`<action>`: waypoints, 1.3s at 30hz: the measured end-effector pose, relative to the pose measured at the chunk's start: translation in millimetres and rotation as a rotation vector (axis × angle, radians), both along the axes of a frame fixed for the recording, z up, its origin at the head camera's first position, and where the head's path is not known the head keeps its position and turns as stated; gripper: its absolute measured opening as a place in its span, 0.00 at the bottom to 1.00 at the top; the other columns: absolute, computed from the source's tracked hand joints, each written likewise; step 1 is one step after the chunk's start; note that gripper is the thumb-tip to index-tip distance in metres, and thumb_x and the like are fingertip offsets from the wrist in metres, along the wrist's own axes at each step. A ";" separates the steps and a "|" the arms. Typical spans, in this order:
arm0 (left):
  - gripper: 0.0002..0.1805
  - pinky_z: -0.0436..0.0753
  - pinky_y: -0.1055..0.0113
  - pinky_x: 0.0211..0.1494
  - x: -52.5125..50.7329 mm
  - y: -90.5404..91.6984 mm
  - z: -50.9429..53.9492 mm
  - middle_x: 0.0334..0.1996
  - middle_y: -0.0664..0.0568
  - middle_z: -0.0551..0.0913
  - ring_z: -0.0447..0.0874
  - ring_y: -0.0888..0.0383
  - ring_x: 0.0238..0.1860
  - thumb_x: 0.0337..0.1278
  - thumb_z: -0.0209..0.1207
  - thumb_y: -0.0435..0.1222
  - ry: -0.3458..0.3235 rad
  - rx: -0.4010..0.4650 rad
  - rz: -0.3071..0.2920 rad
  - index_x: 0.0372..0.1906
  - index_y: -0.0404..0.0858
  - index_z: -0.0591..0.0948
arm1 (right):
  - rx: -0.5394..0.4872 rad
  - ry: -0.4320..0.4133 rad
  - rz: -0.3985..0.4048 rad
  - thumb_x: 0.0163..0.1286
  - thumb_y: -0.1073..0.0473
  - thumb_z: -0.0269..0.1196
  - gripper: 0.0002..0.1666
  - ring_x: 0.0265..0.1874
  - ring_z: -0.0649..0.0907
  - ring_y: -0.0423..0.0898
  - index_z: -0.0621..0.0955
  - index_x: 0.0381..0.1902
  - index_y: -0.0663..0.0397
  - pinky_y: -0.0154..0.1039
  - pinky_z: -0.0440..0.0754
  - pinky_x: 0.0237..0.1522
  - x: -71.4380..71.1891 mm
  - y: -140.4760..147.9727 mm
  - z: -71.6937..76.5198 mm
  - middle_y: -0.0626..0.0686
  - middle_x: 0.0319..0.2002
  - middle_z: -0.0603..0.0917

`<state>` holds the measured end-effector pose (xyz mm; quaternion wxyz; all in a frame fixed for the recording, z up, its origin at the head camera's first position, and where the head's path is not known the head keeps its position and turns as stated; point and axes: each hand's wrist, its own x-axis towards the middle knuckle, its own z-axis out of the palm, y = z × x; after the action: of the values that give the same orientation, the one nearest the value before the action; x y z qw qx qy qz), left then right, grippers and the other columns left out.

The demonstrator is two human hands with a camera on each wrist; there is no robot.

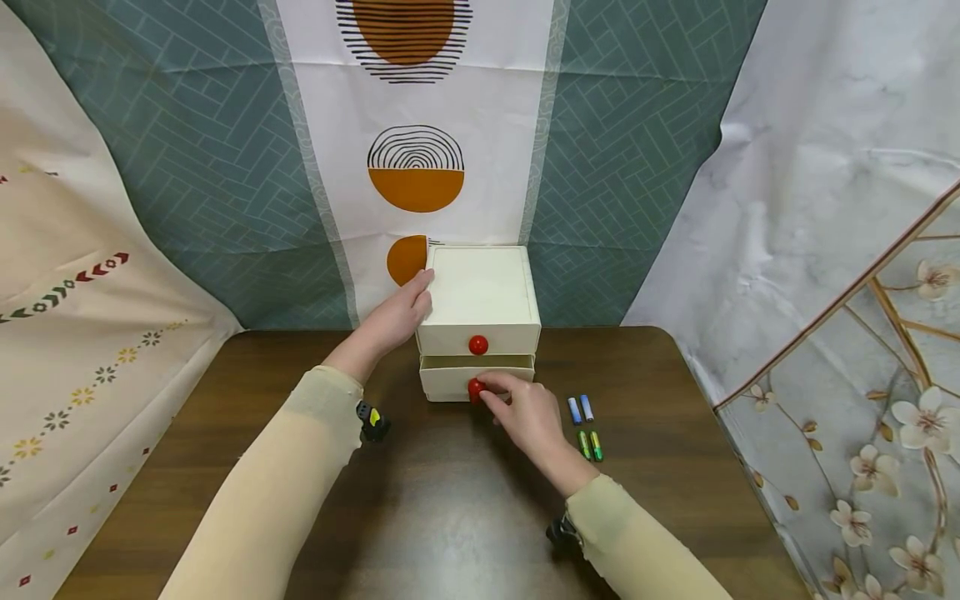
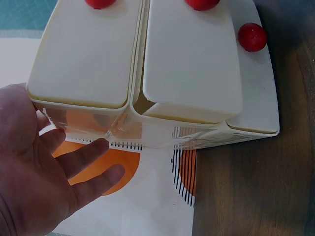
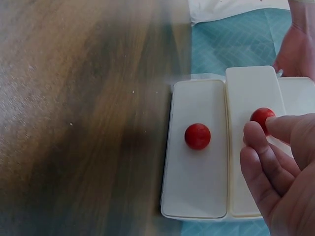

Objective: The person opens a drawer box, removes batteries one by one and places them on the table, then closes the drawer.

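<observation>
A white cabinet (image 1: 483,287) with red knobs stands on the table against the wall cloth. Its middle drawer (image 1: 447,379) is pulled partly out; the drawers above and below it look closed in the wrist views. My right hand (image 1: 528,417) pinches the middle drawer's red knob (image 3: 262,119) between thumb and fingertips. At the cabinet's upper left side, my left hand (image 1: 393,321) touches the edge; in the left wrist view that hand (image 2: 37,167) has its fingers loosely spread along the side. The inside of the drawer is mostly hidden.
To the right of the cabinet, two blue-and-white cylinders (image 1: 574,410) and two green ones (image 1: 584,445) lie on the brown table (image 1: 435,517). Patterned cloths (image 1: 630,167) hang behind and at both sides.
</observation>
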<state>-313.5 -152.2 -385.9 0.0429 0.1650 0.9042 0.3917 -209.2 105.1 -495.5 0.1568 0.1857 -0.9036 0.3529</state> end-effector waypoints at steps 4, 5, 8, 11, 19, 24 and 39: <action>0.35 0.45 0.52 0.90 -0.7 0.0 -0.9 0.91 0.45 0.44 0.41 0.49 0.90 0.91 0.35 0.44 0.002 0.007 -0.005 0.92 0.38 0.50 | -0.006 -0.016 0.008 0.78 0.52 0.74 0.16 0.18 0.80 0.23 0.91 0.60 0.39 0.41 0.83 0.32 -5.5 0.1 0.4 0.41 0.42 0.94; 0.35 0.45 0.52 0.90 -0.6 0.1 -0.8 0.91 0.45 0.44 0.41 0.49 0.90 0.91 0.35 0.44 0.002 0.006 -0.005 0.92 0.38 0.50 | -0.010 -0.021 0.010 0.78 0.52 0.74 0.16 0.18 0.80 0.23 0.91 0.60 0.39 0.41 0.83 0.33 -6.8 0.1 0.8 0.41 0.42 0.95; 0.35 0.45 0.52 0.90 -0.1 0.4 -0.2 0.91 0.45 0.44 0.42 0.49 0.90 0.91 0.34 0.45 0.000 0.007 -0.005 0.92 0.39 0.50 | -0.017 -0.037 0.012 0.78 0.53 0.74 0.16 0.18 0.80 0.24 0.91 0.60 0.40 0.41 0.83 0.32 -10.4 0.1 1.9 0.41 0.41 0.94; 0.35 0.45 0.52 0.90 0.0 0.7 0.3 0.91 0.45 0.44 0.41 0.49 0.90 0.91 0.35 0.45 -0.003 0.015 -0.006 0.92 0.39 0.50 | -0.022 -0.053 0.009 0.78 0.53 0.74 0.16 0.18 0.81 0.25 0.91 0.61 0.40 0.41 0.81 0.31 -13.8 -0.2 2.7 0.42 0.42 0.94; 0.35 0.45 0.52 0.90 -0.2 1.3 0.7 0.91 0.45 0.44 0.41 0.49 0.90 0.91 0.35 0.45 0.002 0.014 -0.004 0.92 0.39 0.50 | -0.022 -0.085 0.006 0.79 0.53 0.73 0.15 0.19 0.82 0.26 0.91 0.60 0.40 0.41 0.80 0.28 -20.4 -0.3 4.7 0.44 0.47 0.94; 0.35 0.45 0.52 0.90 -0.5 1.5 0.3 0.91 0.45 0.44 0.41 0.49 0.90 0.91 0.35 0.44 0.003 0.018 -0.007 0.92 0.39 0.50 | -0.033 -0.097 0.008 0.78 0.53 0.73 0.15 0.19 0.83 0.26 0.91 0.60 0.40 0.41 0.82 0.31 -22.4 -0.1 5.1 0.44 0.45 0.95; 0.35 0.44 0.52 0.90 2.3 0.6 2.3 0.91 0.45 0.43 0.40 0.48 0.90 0.91 0.35 0.44 -0.012 0.023 -0.012 0.92 0.38 0.49 | -0.071 -0.155 0.005 0.78 0.54 0.73 0.16 0.23 0.90 0.43 0.91 0.61 0.42 0.43 0.81 0.29 -24.0 -1.7 5.4 0.44 0.42 0.94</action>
<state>-311.2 -151.7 -383.6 0.0487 0.1683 0.8984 0.4027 -233.3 103.4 -490.0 0.0919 0.1542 -0.8995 0.3983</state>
